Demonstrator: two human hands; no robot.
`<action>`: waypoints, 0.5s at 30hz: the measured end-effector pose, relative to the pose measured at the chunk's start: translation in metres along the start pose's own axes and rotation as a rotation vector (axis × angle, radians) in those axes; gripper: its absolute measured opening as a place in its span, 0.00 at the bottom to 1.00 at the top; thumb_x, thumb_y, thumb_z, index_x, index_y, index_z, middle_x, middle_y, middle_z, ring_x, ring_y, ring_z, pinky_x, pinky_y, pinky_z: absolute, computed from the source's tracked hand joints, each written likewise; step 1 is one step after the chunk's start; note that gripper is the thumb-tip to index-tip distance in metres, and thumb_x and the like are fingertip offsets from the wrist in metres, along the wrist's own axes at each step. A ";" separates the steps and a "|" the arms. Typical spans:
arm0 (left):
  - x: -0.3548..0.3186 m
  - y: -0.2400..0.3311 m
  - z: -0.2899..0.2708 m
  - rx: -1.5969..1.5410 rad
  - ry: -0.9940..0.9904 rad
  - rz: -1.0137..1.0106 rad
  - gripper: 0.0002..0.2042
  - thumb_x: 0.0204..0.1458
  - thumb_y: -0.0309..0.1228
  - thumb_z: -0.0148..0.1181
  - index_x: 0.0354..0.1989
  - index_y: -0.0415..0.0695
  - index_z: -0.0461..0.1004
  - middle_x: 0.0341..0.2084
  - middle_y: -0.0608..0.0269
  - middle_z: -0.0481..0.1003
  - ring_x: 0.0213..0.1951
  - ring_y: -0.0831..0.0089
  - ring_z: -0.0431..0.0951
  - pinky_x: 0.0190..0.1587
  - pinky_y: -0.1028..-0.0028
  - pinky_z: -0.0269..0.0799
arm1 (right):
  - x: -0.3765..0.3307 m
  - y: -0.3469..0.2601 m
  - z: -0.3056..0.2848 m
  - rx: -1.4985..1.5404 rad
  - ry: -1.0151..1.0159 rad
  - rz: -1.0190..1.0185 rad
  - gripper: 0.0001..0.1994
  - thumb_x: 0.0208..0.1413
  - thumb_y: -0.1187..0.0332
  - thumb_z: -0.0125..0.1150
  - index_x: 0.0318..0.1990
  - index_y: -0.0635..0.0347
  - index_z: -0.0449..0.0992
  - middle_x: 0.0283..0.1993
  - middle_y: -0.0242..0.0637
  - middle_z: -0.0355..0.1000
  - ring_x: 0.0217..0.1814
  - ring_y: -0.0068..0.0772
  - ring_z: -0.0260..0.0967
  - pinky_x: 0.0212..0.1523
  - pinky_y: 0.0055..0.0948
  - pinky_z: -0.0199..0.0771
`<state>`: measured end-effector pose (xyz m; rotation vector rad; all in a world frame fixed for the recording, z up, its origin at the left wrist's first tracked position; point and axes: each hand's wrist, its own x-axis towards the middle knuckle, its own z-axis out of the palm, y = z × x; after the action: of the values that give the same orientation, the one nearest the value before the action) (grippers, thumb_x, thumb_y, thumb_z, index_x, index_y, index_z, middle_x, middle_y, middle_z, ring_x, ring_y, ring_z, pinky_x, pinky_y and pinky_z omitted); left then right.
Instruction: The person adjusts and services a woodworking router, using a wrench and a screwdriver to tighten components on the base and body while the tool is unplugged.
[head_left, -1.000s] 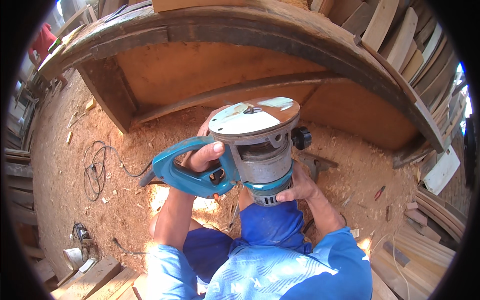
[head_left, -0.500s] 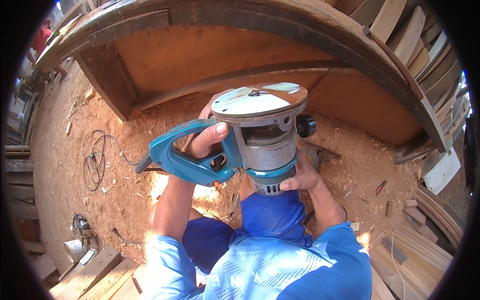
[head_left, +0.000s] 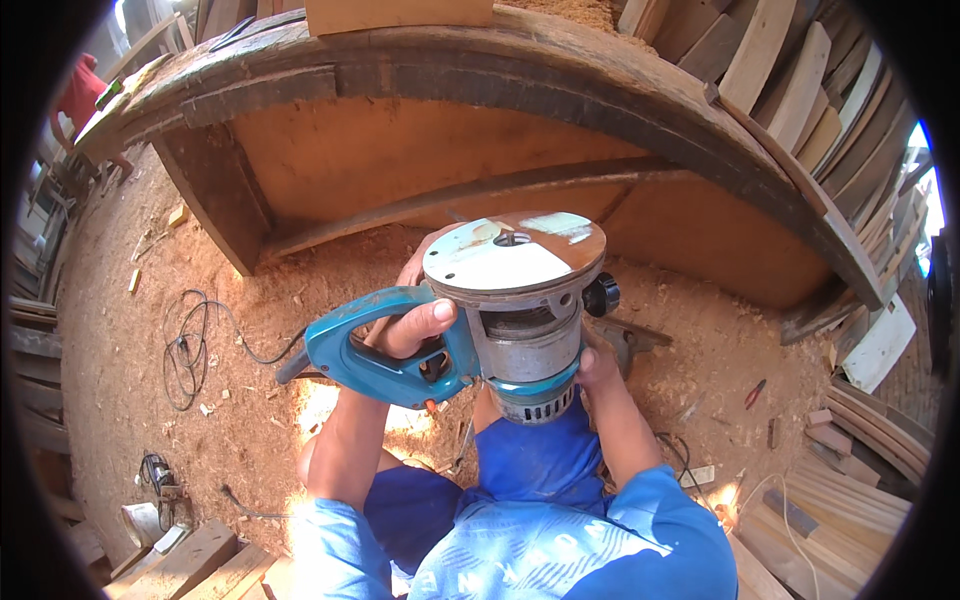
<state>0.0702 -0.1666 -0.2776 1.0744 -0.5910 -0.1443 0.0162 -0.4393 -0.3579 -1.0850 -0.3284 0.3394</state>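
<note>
A wood router (head_left: 530,345) with a teal D-shaped handle is held bottom-up in front of my torso, its round, worn base plate (head_left: 480,265) facing upward. Through the handle's opening passes my left hand (head_left: 415,328), its thumb lying over the grip. My right hand (head_left: 598,360) is closed against the motor housing, low on the right side, with most of its fingers hidden behind. A black knob (head_left: 601,295) sticks out at the base's right. From the handle's end a dark power cord (head_left: 240,340) runs to the left.
Ahead stands a long curved wooden workbench (head_left: 440,75). Sawdust and wood scraps cover the ground, where red-handled pliers (head_left: 755,394) lie at right and another corded tool (head_left: 160,478) at left. Boards (head_left: 840,520) are stacked close on the right. A person in red (head_left: 80,95) is at far left.
The router sits lower in view, with more of its base plate facing me. My right hand has shifted slightly around the housing. More of the bench top shows as the view tilts up.
</note>
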 end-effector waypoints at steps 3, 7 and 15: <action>-0.002 0.002 -0.002 0.021 0.037 -0.014 0.47 0.45 0.54 0.66 0.69 0.34 0.58 0.64 0.44 0.65 0.68 0.55 0.61 0.70 0.55 0.53 | 0.008 -0.008 -0.007 -0.010 -0.037 0.046 0.63 0.43 0.31 0.73 0.72 0.76 0.52 0.72 0.49 0.61 0.74 0.40 0.56 0.74 0.38 0.54; -0.003 0.003 0.001 -0.025 0.090 -0.076 0.48 0.44 0.54 0.67 0.69 0.35 0.58 0.64 0.45 0.65 0.68 0.55 0.62 0.70 0.55 0.53 | 0.007 -0.024 0.001 -0.120 0.017 0.008 0.62 0.41 0.34 0.76 0.72 0.75 0.52 0.71 0.49 0.61 0.74 0.40 0.57 0.74 0.39 0.54; -0.002 0.003 0.000 -0.039 0.071 -0.087 0.48 0.44 0.54 0.67 0.69 0.35 0.58 0.63 0.45 0.66 0.67 0.56 0.63 0.69 0.56 0.54 | -0.011 -0.036 0.051 -0.231 0.014 0.023 0.57 0.38 0.46 0.81 0.69 0.74 0.57 0.67 0.49 0.66 0.70 0.39 0.62 0.71 0.38 0.59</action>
<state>0.0680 -0.1648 -0.2761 1.0635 -0.4763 -0.1916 -0.0109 -0.4187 -0.3043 -1.3178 -0.3491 0.3193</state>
